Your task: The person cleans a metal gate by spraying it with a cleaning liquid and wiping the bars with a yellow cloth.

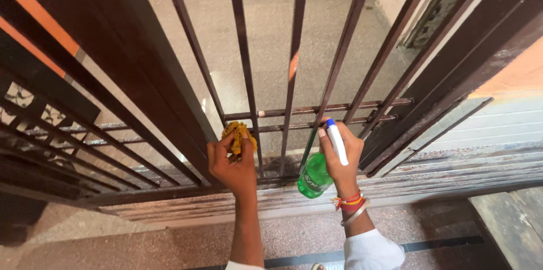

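Observation:
My left hand [233,163] grips a crumpled yellow cloth [238,135] and presses it against the lower part of a dark brown metal gate [169,83], beside one of its vertical bars. My right hand [341,156] holds a green spray bottle [314,175] with a white and blue nozzle [336,140], its head pointed up toward the bars. Red, yellow and silver bangles circle my right wrist. Both hands are at the gate's bottom rails, about a hand's width apart.
Beyond the bars lies a speckled grey stone floor [266,27]. A worn whitish threshold step [452,171] runs under the gate. A second grille [68,145] stands at the left. A grey slab [509,219] is at lower right.

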